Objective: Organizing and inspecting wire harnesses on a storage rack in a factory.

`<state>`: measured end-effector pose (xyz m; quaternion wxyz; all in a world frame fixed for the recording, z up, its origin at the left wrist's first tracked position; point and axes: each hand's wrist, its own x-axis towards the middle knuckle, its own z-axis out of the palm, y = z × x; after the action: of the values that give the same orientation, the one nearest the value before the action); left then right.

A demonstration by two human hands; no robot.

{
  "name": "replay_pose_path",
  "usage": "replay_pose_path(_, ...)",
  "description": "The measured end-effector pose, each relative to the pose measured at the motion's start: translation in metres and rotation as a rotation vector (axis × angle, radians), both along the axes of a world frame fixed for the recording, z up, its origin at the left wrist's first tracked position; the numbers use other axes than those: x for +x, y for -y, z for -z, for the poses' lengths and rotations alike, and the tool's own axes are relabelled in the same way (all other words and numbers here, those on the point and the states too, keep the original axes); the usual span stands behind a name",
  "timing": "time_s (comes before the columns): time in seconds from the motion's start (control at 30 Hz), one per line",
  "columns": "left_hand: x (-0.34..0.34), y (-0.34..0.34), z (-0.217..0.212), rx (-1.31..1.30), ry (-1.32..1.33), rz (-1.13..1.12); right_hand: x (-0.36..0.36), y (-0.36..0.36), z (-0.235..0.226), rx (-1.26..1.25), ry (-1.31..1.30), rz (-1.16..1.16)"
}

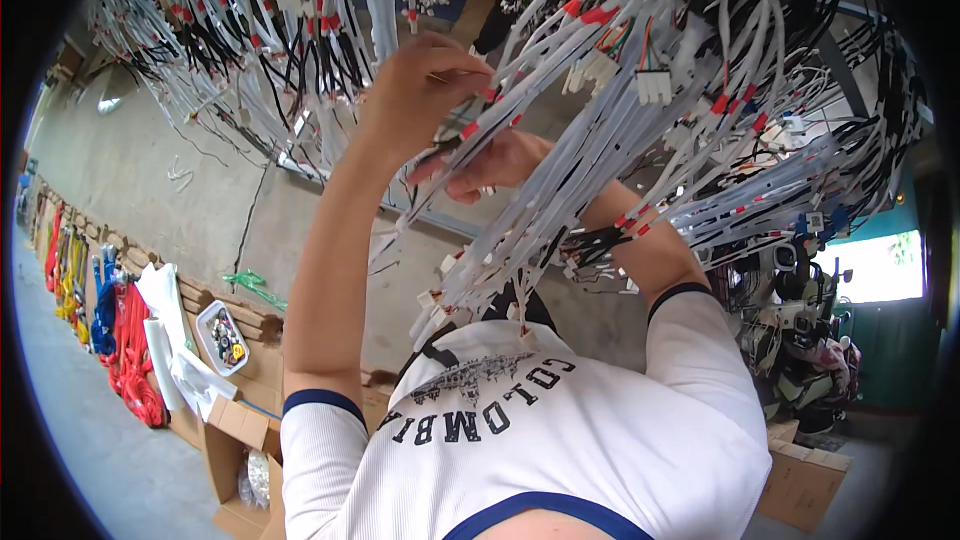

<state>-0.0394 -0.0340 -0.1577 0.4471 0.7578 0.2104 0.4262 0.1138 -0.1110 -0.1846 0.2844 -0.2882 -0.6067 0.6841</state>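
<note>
A hanging bunch of white and clear-sleeved wire harnesses [570,175] with red tape bands slants down in front of my chest. My left hand [420,90] is raised at the bunch's left side. Its fingers are bent and closed on a thin white cable beside a red band; slight blur hides the fingertips. My right hand [500,162] reaches from behind the bunch, its fingers curled round the same slim strand a little lower. Cables cover part of that hand and wrist. A white plug connector [654,87] with coloured wires hangs to the upper right.
More black and white harnesses [290,30] hang at the far left, over a metal rail [430,215]. On the left stand a white tray [222,338] of small parts, red cord bundles [135,360] and an open cardboard box [240,450]. Scooters [800,330] are parked at right.
</note>
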Motion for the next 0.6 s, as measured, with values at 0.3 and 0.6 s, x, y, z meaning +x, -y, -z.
replay_pose_path(0.3,-0.037,0.08,0.005,0.358,0.123,-0.444,0.013,-0.011,0.009,-0.085,-0.088,0.07)
replay_pose_path(0.6,-0.01,0.16,0.066,0.264,-0.027,-0.458,0.009,-0.013,0.013,-0.095,-0.081,0.146)
